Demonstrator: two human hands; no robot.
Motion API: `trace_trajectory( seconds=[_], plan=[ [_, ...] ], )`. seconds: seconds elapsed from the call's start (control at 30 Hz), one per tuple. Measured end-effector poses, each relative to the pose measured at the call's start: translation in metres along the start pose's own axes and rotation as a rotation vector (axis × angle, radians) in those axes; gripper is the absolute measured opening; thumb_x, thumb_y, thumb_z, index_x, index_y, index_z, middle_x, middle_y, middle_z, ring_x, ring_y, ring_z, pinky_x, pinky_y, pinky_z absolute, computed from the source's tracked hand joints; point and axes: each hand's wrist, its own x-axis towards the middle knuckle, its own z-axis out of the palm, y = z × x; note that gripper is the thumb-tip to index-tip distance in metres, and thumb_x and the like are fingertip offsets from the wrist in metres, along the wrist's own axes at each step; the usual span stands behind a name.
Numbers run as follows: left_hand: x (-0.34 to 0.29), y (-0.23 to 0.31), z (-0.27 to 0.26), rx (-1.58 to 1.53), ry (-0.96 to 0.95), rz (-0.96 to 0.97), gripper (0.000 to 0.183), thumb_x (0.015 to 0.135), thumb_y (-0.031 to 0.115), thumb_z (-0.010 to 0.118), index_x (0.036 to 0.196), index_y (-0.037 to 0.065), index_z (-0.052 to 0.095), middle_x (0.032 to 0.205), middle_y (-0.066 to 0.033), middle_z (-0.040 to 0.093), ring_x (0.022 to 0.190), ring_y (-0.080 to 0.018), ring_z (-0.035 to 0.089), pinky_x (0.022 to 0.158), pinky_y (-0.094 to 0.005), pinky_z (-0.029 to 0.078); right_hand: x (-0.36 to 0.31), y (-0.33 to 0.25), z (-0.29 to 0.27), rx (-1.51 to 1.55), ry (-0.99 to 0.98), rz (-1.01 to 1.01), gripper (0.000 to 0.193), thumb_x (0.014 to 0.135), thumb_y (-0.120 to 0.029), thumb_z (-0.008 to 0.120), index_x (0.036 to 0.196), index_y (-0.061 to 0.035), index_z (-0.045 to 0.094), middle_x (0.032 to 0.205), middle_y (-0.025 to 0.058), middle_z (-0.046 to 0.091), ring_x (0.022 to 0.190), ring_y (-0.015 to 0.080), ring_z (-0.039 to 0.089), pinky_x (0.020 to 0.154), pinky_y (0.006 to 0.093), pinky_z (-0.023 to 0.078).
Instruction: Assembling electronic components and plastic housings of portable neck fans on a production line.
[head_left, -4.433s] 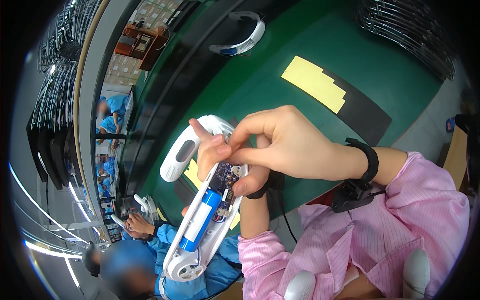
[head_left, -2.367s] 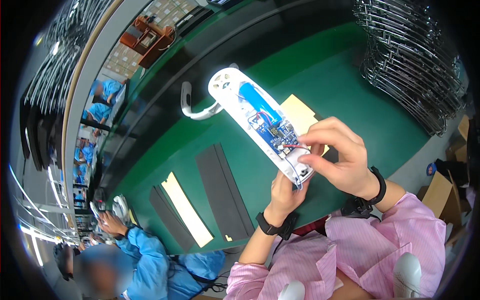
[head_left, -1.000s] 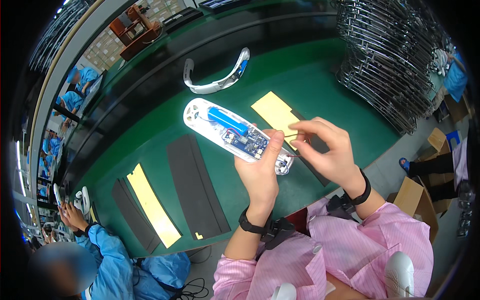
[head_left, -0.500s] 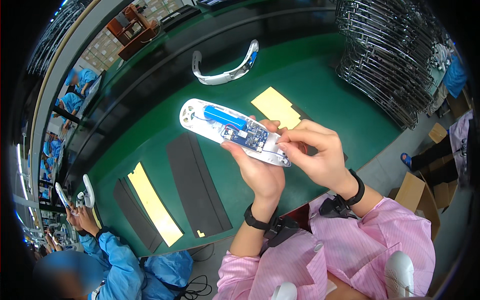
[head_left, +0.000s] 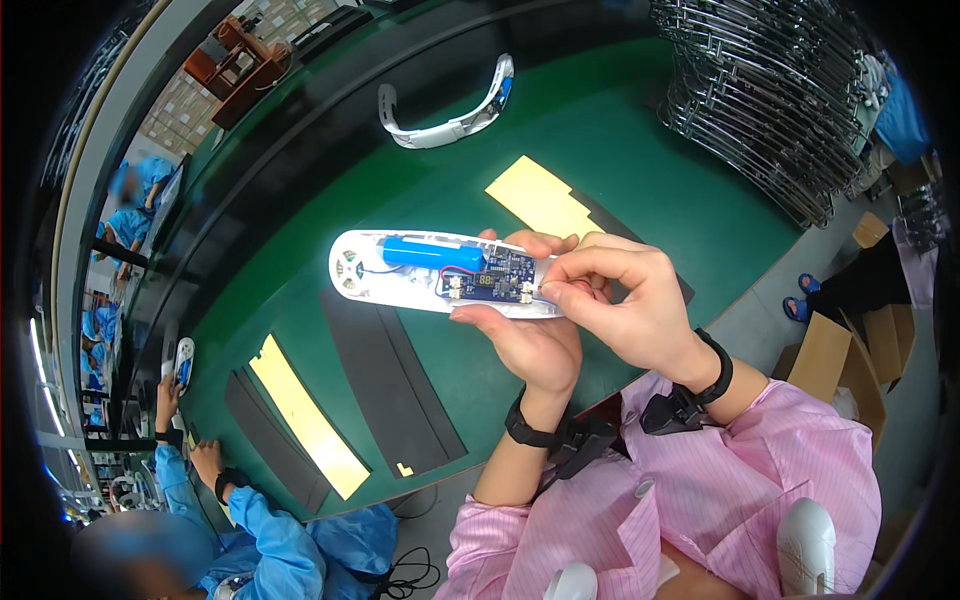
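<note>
A long white plastic housing (head_left: 395, 297) lies open side up across my left hand (head_left: 535, 350), fingers behind its far edge and thumb along the near edge. Inside it sit a blue cylindrical battery (head_left: 435, 253) and a blue circuit board (head_left: 508, 268) with a small display, joined by thin wires. My right hand (head_left: 635, 300) is at the housing's right end, thumb and forefinger pinched beside the board's connectors. A thin wire seems to run into that pinch; the fingers cover its end.
A curved white band (head_left: 440, 133) lies at the back of the green table (head_left: 640, 160). Yellow-backed sheets (head_left: 540, 198) and black foam strips (head_left: 390, 385) lie around. Metal frames (head_left: 760, 100) are stacked at the far right. At left a co-worker in blue (head_left: 270, 540) handles a similar part.
The housing has turned nearly level and moved slightly left, its left end lower. My right hand keeps its pinch at the right end. The co-worker's hands have moved apart.
</note>
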Motion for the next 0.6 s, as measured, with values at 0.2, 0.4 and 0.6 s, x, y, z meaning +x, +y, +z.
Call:
trace_trajectory(
  seconds=[0.2,0.4,0.6],
  plan=[
    [0.000,-0.001,-0.001,0.003,0.008,0.001,0.067,0.089,0.065,0.022,0.121,0.006,0.030,0.095,-0.0088,0.047,0.092,-0.0205,0.047,0.085,-0.0390,0.041,0.000,0.002,0.000,-0.031,0.010,-0.035,0.011,0.071,-0.003,0.067,0.081,0.0020,0.066,0.073,0.0048,0.060,0.056,0.0050,0.049,0.050,0.0203,0.038],
    [-0.006,-0.003,-0.004,-0.005,-0.047,-0.019,0.071,0.085,0.068,0.024,0.126,0.010,0.029,0.100,-0.0079,0.046,0.095,-0.0200,0.047,0.082,-0.0377,0.042,0.001,0.003,-0.001,-0.098,0.026,-0.114,0.010,0.071,-0.003,0.067,0.080,0.0007,0.065,0.070,0.0055,0.059,0.054,0.0085,0.051,0.049,0.0214,0.040],
    [-0.008,-0.014,-0.007,0.184,-0.041,-0.023,0.077,0.083,0.070,0.026,0.132,0.011,0.024,0.105,-0.0087,0.045,0.098,-0.0204,0.049,0.094,-0.0444,0.039,0.002,-0.002,-0.015,-0.182,-0.008,-0.051,0.009,0.069,-0.003,0.065,0.078,-0.0002,0.064,0.067,0.0048,0.057,0.051,0.0095,0.050,0.046,0.0227,0.039]
  ],
)
